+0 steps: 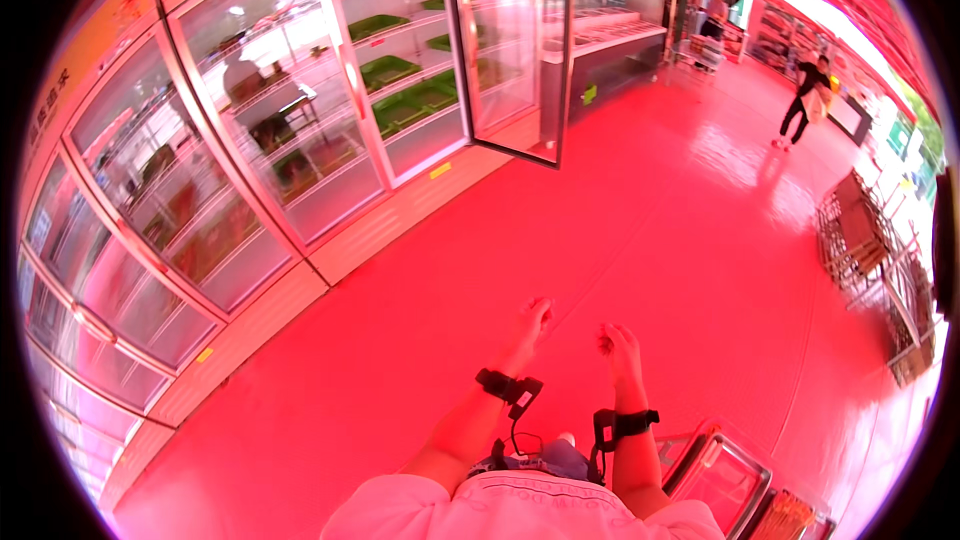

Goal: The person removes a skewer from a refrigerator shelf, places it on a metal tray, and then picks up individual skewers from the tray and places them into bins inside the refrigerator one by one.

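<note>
My left hand (pixel 537 315) is raised in front of my body over the floor, its fingers curled in and nothing seen in it. Close to its right, my right hand (pixel 621 343) is held up with the fingers bent inward, also with nothing visible in it. The two hands are apart and touch nothing. A black strap with a small box (pixel 510 388) sits on my left forearm, and a similar strapped box (pixel 624 426) is on my right; dark cables run from them toward my waist.
Glass-door display refrigerators (pixel 277 97) line the left; one glass door (pixel 517 52) stands open into the aisle, beside shelves with green trays (pixel 386 71). Metal trays (pixel 724 476) are close at my lower right. Wire racks (pixel 862 240) stand at right. A person (pixel 806 97) is farther off, another person (pixel 715 13) beyond.
</note>
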`<state>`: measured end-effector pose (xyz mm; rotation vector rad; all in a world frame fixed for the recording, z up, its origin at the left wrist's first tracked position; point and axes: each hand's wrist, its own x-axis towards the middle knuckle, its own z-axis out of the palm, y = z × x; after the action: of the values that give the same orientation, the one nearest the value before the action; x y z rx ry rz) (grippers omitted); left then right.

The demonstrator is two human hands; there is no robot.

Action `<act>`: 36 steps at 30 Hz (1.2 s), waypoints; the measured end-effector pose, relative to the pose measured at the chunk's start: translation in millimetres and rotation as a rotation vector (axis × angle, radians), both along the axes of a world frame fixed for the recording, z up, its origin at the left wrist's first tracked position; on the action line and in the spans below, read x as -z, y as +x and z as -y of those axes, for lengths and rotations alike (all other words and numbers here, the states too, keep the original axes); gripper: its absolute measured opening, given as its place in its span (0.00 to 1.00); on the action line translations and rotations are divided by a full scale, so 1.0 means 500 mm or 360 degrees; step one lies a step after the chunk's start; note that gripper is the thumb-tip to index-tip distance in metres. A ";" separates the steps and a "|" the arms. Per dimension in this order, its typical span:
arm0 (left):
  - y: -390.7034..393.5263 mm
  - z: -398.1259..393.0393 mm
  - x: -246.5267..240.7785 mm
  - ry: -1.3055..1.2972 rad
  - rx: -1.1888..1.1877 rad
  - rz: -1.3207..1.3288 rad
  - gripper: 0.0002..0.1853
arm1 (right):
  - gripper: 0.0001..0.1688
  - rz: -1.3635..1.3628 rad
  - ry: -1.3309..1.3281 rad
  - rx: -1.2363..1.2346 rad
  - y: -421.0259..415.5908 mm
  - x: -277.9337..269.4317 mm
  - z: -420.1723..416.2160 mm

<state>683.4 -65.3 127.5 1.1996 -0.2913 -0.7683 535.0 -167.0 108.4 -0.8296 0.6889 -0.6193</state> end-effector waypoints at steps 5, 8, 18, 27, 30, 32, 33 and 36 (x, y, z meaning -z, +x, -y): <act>0.116 -0.018 0.002 0.0072 -0.0219 0.0018 0.08 | 0.11 0.0048 0.0001 -0.0221 0.155 0.005 0.039; 0.186 0.008 -0.014 0.0132 -0.0281 0.0035 0.08 | 0.11 0.0087 0.0016 -0.0353 0.253 -0.006 0.076; 0.421 0.169 -0.066 0.0194 -0.0535 0.0036 0.08 | 0.11 0.0129 0.0015 -0.0717 0.556 -0.027 0.280; 0.577 0.305 -0.080 -0.0043 -0.0781 0.0057 0.09 | 0.11 0.0150 0.0047 -0.0840 0.719 -0.035 0.398; 0.635 0.353 -0.064 -0.0080 -0.0727 0.0034 0.07 | 0.10 0.0164 0.0065 -0.0841 0.768 -0.030 0.422; 0.678 0.383 -0.046 -0.0138 -0.0608 -0.0011 0.08 | 0.10 0.0172 0.0090 -0.0819 0.806 -0.024 0.438; 0.702 0.402 -0.040 -0.0179 -0.0530 -0.0038 0.08 | 0.10 0.0172 0.0084 -0.0799 0.821 -0.024 0.452; 0.781 0.452 -0.033 -0.0206 -0.0494 -0.0021 0.08 | 0.10 0.0192 0.0062 -0.0755 0.897 -0.027 0.488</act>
<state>1074.1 -291.2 144.2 1.0849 -0.1368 -0.4797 983.4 -410.8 122.0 -0.8737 0.3723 -0.2237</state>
